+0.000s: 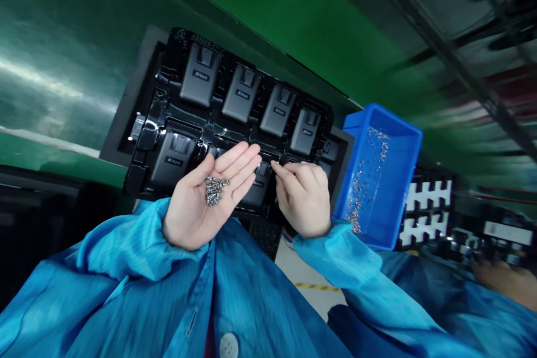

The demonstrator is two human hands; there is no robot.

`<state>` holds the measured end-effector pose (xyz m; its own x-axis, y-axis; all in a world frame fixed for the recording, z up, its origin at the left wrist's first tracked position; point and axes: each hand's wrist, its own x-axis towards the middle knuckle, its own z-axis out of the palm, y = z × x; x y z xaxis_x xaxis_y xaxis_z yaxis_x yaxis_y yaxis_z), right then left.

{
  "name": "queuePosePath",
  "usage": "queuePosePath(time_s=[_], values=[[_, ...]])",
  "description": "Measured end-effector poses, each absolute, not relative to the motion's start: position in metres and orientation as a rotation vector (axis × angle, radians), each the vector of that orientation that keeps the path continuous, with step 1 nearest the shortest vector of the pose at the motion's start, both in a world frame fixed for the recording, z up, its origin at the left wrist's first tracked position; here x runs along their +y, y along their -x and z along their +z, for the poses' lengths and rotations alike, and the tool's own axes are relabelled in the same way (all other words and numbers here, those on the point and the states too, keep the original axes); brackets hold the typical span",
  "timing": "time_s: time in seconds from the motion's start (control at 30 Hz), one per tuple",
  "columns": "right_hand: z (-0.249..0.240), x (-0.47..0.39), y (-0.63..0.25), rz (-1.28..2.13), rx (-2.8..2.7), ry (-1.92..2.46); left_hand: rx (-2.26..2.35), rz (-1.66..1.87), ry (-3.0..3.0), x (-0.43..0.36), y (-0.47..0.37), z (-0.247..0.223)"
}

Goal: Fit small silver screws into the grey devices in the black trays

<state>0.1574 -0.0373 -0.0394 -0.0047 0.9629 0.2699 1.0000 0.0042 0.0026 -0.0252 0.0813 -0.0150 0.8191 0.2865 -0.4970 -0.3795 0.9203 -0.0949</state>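
- Filling the upper half of the frame, a green table (260, 0) runs off slantwise toward the upper right.
- On it, in the middle of the frame, lies a black tray (168, 67) with moulded pockets; dark grey cases (200, 75) with small labels sit in two rows, four in the far row.
- Right of the tray stands a blue bin (403, 179), with small silver screws scattered across its floor.
- Blue sleeves (138, 268) cover both arms at the bottom of the frame.
- The left hand (205, 201) lies flat open, palm up, just before the near row of cases, fingers stretched toward the tray.
- The right hand (304, 198) is palm down beside it, fingers curled, its fingertips pinched together at the tray's near row; what they pinch is too small to tell.
- A little heap of screws (213, 189) rests in the hollow of the left palm, centre of the frame.
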Motion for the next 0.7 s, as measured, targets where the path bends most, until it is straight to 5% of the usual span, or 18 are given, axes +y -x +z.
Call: queuePosePath(time_s=[0.7], values=[[0.036, 0.007, -0.092, 0.183, -2.063, 1.953, 0.507, 0.247, 0.315, 0.067, 0.021, -0.004]])
